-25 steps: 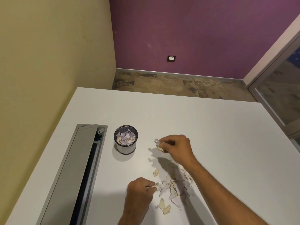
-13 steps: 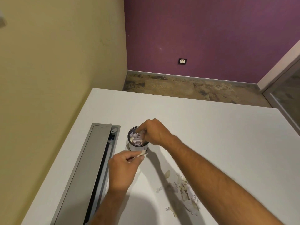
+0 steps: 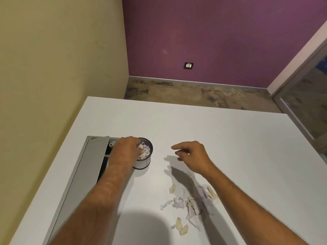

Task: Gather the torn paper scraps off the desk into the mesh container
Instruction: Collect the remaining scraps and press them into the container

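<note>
While over container, left hand.

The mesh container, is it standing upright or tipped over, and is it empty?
Upright and not empty. The mesh container stands on its base on the desk, round rim facing up, with torn paper scraps piled near the rim.

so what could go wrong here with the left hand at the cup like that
1. The left hand is pressed against the near rim of the cup, which looks small and light; a nudge could tip it and spill the scraps inside.
2. The cup looks nearly full, so more pieces may spring back out onto the desk.
3. The right forearm hangs just over the loose scraps; a sweep could scatter them.
</note>
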Demonstrator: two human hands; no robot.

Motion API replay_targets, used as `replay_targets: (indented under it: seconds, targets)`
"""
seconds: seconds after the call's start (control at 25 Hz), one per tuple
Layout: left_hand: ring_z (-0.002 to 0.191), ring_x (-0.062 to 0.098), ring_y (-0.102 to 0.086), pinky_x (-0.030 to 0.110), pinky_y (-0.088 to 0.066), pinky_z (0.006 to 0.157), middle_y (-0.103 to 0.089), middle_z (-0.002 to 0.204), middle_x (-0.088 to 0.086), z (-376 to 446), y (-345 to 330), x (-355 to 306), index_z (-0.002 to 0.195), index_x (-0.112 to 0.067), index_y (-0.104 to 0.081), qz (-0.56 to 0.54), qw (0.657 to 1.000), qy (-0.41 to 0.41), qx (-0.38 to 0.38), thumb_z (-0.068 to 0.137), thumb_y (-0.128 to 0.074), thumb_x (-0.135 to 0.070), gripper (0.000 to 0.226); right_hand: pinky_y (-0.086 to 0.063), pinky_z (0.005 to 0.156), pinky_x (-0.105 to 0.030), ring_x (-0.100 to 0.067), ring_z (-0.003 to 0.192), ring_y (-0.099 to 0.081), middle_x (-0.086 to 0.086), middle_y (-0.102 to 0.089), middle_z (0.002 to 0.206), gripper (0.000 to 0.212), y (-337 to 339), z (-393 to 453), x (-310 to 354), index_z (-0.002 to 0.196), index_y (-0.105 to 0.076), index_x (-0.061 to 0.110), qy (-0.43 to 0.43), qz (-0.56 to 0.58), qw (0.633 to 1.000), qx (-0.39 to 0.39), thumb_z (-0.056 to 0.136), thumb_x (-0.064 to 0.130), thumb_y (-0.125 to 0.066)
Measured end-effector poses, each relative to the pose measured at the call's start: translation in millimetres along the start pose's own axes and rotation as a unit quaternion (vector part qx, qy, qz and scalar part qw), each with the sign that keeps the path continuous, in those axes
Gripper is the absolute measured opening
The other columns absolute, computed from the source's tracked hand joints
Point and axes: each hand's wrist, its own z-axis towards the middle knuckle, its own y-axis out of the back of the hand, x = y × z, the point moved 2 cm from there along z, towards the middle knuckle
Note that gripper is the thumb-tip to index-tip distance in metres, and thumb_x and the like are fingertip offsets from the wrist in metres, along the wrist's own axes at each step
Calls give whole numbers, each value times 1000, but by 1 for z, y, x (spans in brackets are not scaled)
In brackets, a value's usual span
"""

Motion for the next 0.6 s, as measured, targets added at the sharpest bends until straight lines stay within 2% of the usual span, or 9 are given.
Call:
replay_targets:
  seconds: [0.08,0.16,0.28,0.32,0.4,0.48,0.56,0.6]
  targets:
    - [104,32,-60,41,-52,86,-71,106,12,3,-2,-1,113,-13,-67,26,1000,-14,2,81,-70,-16,32,-56,89,-27,-7,84,-70,1,-74,105,27,17,-17,-28,105,-75,18,-26,-54,998,-11,87,1,-62]
    - [112,30,-54,43,-52,88,-69,115,7,-2,-4,-7,122,-18,-63,18,999,-34,-27,85,-65,-16,38,-52,93,-25,-8,93,-68,3,-73,109,28,27,-32,-56,107,-74,18,-45,-136,990,-2,86,4,-63]
    - [116,22,-52,37,-49,92,-65,119,-4,-25,-15,-25,122,-21,-63,-46,990,-103,-85,87,-66,-22,36,-51,95,-28,-10,101,-65,6,-71,116,28,31,-43,-82,113,-70,23,-65,-202,977,27,87,14,-66]
    - [117,21,-52,35,-45,96,-64,121,-5,-35,-24,-31,123,-22,-62,-70,987,-125,-76,85,-69,-28,38,-49,94,-27,-10,103,-63,7,-68,120,30,30,-44,-84,117,-68,25,-62,-222,972,44,88,20,-67]
    - [119,18,-50,33,-41,101,-58,126,-7,-58,-48,-45,129,-26,-56,-90,989,-118,17,80,-72,-41,53,-45,98,-28,-14,116,-57,8,-60,131,40,23,-41,-84,127,-59,27,-44,-270,958,87,87,28,-67]
    - [120,19,-46,37,-43,100,-48,131,-6,-75,-77,-52,136,-29,-43,-56,987,-74,129,73,-74,-53,74,-45,98,-36,-21,122,-51,7,-54,133,50,14,-38,-81,131,-50,29,-25,-321,937,133,84,34,-68]
    - [119,22,-42,39,-45,93,-41,129,-4,-92,-105,-52,136,-29,-37,-12,981,-36,189,65,-72,-61,85,-48,90,-43,-25,119,-47,4,-50,129,54,3,-37,-80,127,-45,27,-20,-385,905,179,81,41,-69]
    - [116,22,-43,38,-48,88,-41,126,-3,-100,-118,-51,133,-29,-38,4,980,-26,197,63,-70,-64,84,-50,87,-45,-27,119,-45,1,-47,130,59,-3,-38,-81,127,-43,24,-18,-417,887,196,79,43,-70]
